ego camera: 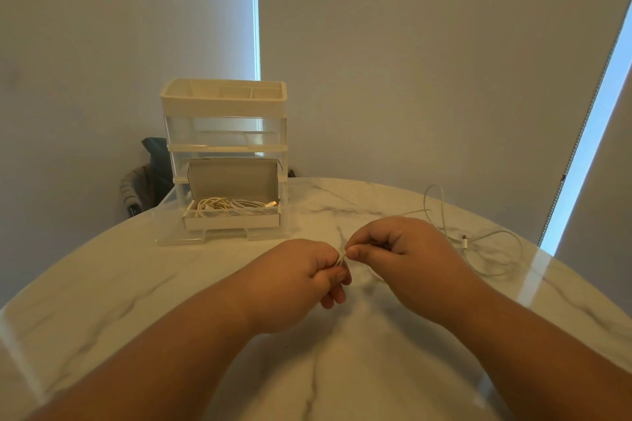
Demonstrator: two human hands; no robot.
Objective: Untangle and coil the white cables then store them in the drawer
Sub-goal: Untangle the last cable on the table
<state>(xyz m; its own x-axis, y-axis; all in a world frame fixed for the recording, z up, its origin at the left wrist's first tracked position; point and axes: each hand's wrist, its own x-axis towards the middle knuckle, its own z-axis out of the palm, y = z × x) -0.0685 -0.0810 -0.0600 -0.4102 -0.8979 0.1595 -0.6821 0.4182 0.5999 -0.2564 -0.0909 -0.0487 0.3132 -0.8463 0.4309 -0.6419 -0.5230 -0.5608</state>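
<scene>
While fingers [354, 252] pinch, cable [464, 243] (white) trails

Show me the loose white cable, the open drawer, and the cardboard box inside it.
loose white cable [464, 243], head view, on its plug end lying on the table.
open drawer [169, 215], head view, on its clear left wall.
cardboard box [232, 222], head view, on its front wall.

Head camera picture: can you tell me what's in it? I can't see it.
The left grip and right grip, a person's bare hands, pinch a loose white cable over a marble table. Behind, the open bottom drawer of a clear organizer holds a box of coiled cables.
</scene>
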